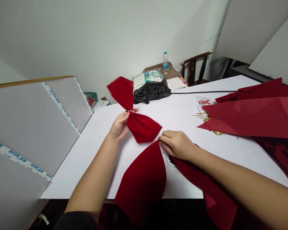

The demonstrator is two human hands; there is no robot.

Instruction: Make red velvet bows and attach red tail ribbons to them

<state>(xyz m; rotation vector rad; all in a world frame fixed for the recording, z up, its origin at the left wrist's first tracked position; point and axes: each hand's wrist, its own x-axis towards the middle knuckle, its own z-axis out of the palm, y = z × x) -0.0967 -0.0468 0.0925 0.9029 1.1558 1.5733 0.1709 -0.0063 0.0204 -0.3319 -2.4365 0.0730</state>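
Note:
My left hand (120, 125) pinches a red velvet bow (144, 127) at its narrow middle, where a thin shiny tie shows. The bow is held tilted above the white table (98, 127), one loop up to the left and the other down to the right. Just right of the lower loop, my right hand (176, 143) has its fingers closed on the gathered top of a larger red velvet piece (144, 179). One part of this piece hangs over the table's front edge, and another runs under my right forearm.
Red fabric strips (249, 116) lie at the right over gold ties (206, 118), beside a small clear bag (204, 101). Farther back are a black plastic bag (152, 92), a water bottle (165, 64) and a wooden chair (194, 68). Grey panels (38, 111) stand left.

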